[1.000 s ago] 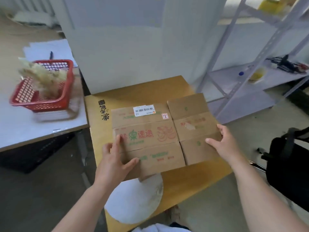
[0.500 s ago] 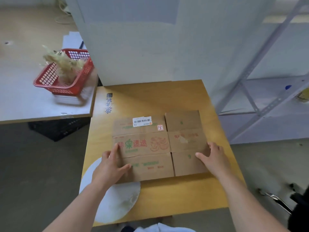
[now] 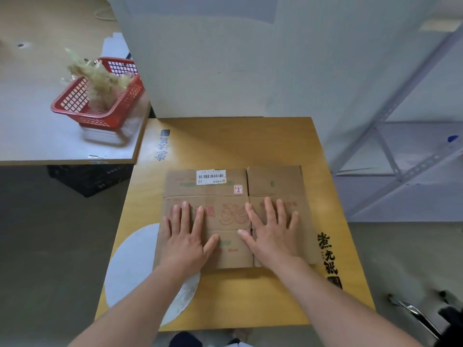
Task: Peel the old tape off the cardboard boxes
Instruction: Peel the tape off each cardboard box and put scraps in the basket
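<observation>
A flattened brown cardboard box (image 3: 273, 182) with red and green print lies flat on the wooden table (image 3: 230, 141). A white barcode label (image 3: 211, 176) sticks to its far edge. My left hand (image 3: 185, 236) rests palm down on the box's left half, fingers straight and spread. My right hand (image 3: 271, 230) lies palm down on the right half, fingers spread as well. Neither hand holds anything. Any tape on the box is too faint to make out.
A white round patch (image 3: 132, 266) marks the table's near left corner. A red plastic basket (image 3: 100, 96) with crumpled tape strips stands on the grey desk (image 3: 37, 131) at left. Grey metal shelving (image 3: 406, 156) stands at right, a white wall panel (image 3: 225, 58) behind.
The box has been set down flat on the table. Both hands left its side edges and now lie flat on top of it. The view tilted down.
</observation>
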Available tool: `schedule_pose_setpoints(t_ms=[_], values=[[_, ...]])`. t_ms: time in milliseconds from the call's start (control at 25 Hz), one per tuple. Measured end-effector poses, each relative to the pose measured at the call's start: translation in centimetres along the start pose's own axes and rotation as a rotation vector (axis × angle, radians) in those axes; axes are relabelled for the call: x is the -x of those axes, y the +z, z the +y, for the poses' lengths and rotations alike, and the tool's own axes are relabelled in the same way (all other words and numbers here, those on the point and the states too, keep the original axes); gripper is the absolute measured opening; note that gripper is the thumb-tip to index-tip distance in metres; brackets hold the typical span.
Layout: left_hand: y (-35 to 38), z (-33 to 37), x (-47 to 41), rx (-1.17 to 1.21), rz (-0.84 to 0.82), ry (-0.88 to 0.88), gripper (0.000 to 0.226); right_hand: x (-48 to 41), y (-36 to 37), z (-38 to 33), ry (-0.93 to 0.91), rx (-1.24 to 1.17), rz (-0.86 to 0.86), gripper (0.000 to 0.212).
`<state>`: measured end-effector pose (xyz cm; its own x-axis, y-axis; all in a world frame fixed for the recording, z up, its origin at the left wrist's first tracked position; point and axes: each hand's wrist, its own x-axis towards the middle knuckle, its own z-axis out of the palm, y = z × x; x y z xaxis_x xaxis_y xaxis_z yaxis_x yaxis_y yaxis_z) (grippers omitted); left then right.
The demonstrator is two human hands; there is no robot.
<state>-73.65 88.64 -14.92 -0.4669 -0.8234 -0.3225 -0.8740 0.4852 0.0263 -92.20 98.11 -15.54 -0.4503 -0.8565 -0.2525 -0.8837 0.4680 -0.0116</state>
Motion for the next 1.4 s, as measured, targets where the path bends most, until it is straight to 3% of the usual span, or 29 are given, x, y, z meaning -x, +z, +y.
schedule_pose_setpoints(t_ms=[360,560,680,880,1040,1400], values=[[0.2,-0.2,-0.7,0.017,-0.084,0.018,0.082,-0.1,-1.3,-0.3,-0.014,0.04,-0.078,0.072],[-3.9,-1.3,-1.4,0.068,-0.144,0.072,0.081,-1.3,-4.3,-1.5,-0.06,-0.006,-0.077,0.066],[-6.3,-2.0,-0.7,0.067,-0.046,0.107,0.066,-1.1,-5.8,-2.9,-0.112,0.01,0.014,0.063],[-8.0,-1.9,1.1,0.138,0.215,0.114,0.064,-0.1,-8.1,-7.0,-0.192,-0.076,0.179,0.057],[-8.7,-5.7,3.0,0.187,0.381,0.106,0.057,1.3,-9.6,-11.8,-0.252,-0.113,0.234,0.05],[-9.9,-19.8,5.9,0.205,0.475,0.034,0.062,3.0,-12.3,-25.8,-0.398,-0.138,0.37,0.028]])
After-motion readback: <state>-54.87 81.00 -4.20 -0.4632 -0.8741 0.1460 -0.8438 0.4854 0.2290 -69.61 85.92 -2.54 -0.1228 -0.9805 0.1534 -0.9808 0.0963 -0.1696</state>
